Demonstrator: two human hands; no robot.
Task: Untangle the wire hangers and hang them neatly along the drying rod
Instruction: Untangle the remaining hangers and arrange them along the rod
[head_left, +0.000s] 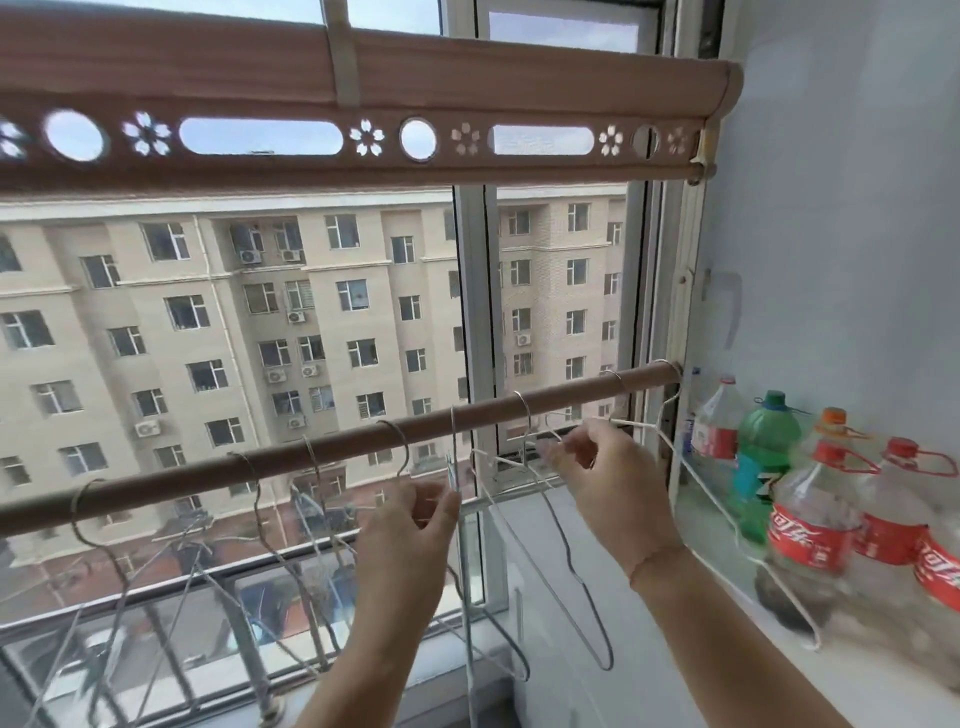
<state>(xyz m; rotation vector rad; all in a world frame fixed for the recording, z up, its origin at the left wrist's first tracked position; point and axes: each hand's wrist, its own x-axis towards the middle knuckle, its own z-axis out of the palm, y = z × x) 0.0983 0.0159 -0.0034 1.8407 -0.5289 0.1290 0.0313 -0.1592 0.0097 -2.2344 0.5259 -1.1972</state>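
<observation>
— Hanging on the brown rod, how many wire hangers can be counted?

— About eight hooks are seen over it, from far left to the wall end; the lower wires are crossed, so the count is not sure.

— And the hands?

— The left hand is pinched shut on one hanger's neck just under the rod. The right hand is closed on a white hanger nearer the wall.

— Anything beside them?

— Five plastic bottles are stood on the shelf at right: four red-labelled, one green.
</observation>
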